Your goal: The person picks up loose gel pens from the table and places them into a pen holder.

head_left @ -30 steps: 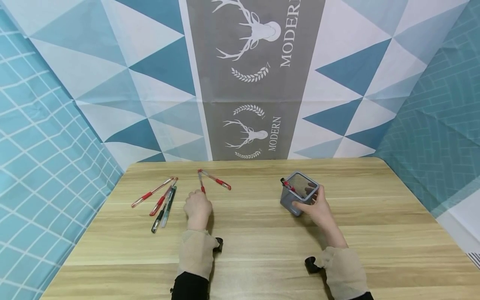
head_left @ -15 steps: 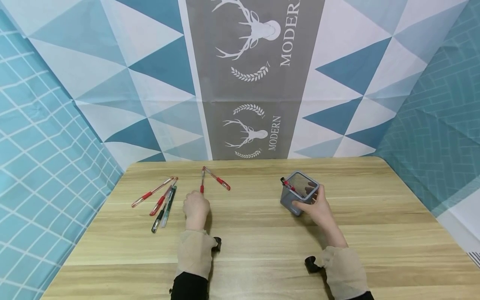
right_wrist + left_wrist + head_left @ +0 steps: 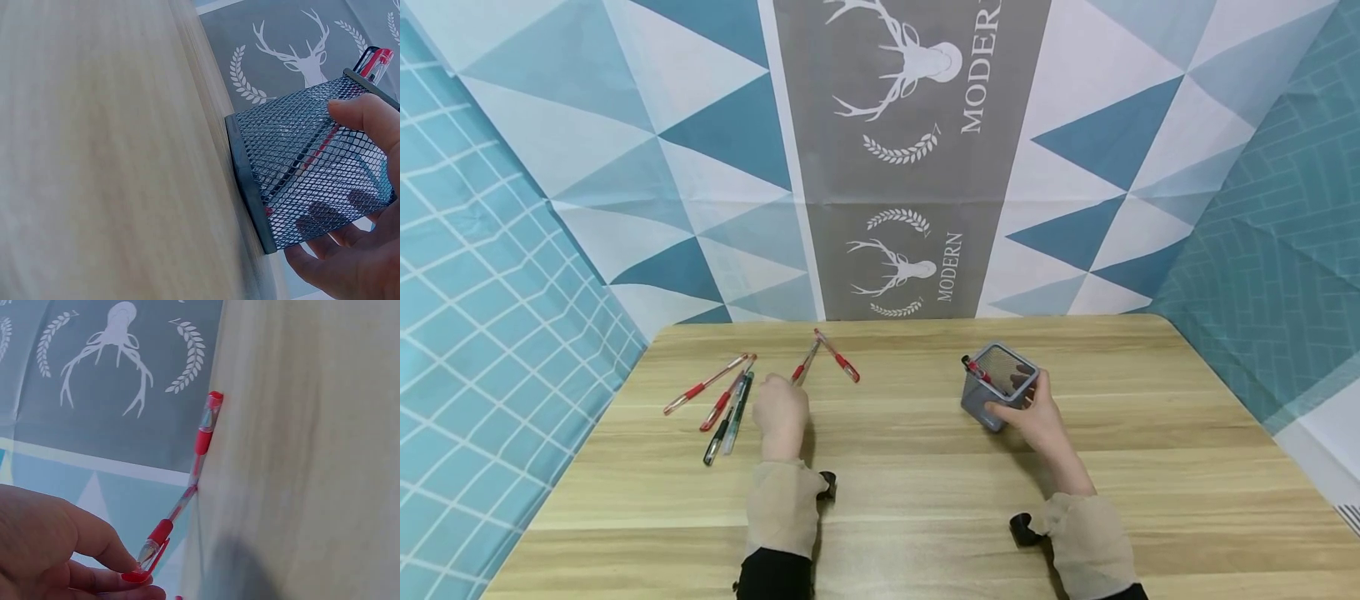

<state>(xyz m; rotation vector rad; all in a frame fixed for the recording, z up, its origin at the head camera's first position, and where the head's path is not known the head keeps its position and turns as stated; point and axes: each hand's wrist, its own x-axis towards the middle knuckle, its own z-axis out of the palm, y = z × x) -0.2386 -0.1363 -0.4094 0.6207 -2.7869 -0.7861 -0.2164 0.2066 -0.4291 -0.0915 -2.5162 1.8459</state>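
My left hand pinches the capped end of a red pen near the middle back of the wooden table. In the left wrist view, thumb and fingers hold that red pen by its clip, its far end pointing away. A second red pen lies just to its right, the two tips close together. My right hand grips a grey mesh pen holder, tilted, with one red pen inside. The right wrist view shows my fingers curled over the holder's rim.
Several pens, red and dark green, lie in a loose group on the table to the left of my left hand. A patterned blue and grey cloth backdrop rises right behind the table's far edge.
My left hand has shifted slightly left and swung its red pen so the far end leans right. The second red pen's far end moved right. The right hand and holder stayed put.
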